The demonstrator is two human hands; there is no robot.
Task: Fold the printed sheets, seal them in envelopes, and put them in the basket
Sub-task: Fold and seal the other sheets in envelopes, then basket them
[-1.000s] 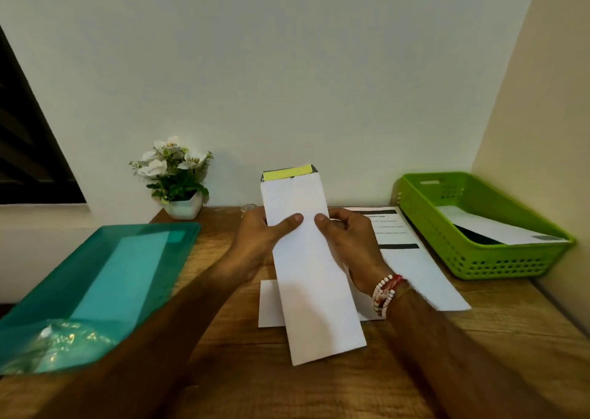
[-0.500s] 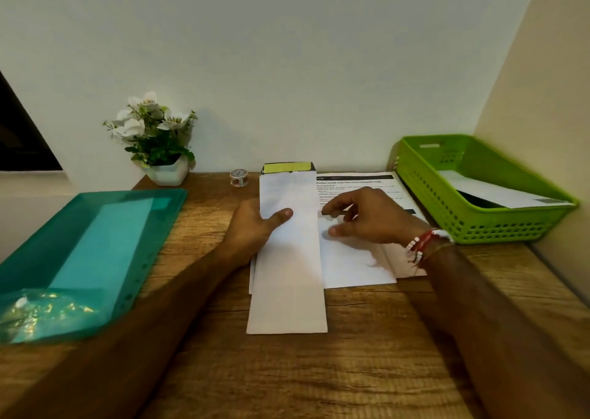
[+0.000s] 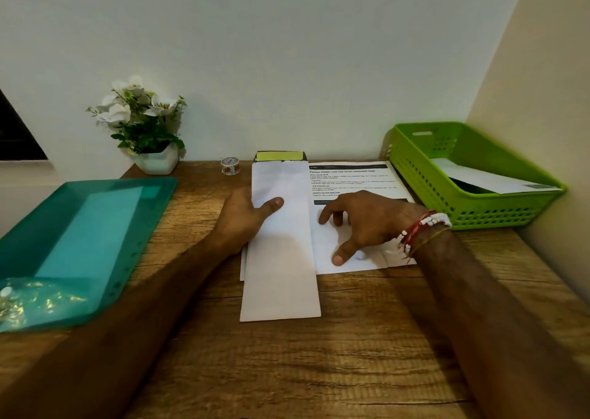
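Left of the green basket (image 3: 424,192), our left hand (image 3: 242,217) pinches the white envelope (image 3: 281,265), thumb on top; nearer the basket, our right hand (image 3: 370,223) — fingers (image 3: 324,215) spread — presses the printed sheet (image 3: 351,179). Sliding it carelessly could crease it, we judge.

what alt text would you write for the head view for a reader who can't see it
A person's left hand holds a long white envelope on a wooden table while the right hand presses fingertips on a printed sheet beside it. A green basket with paper inside stands at right, a teal folder at left.
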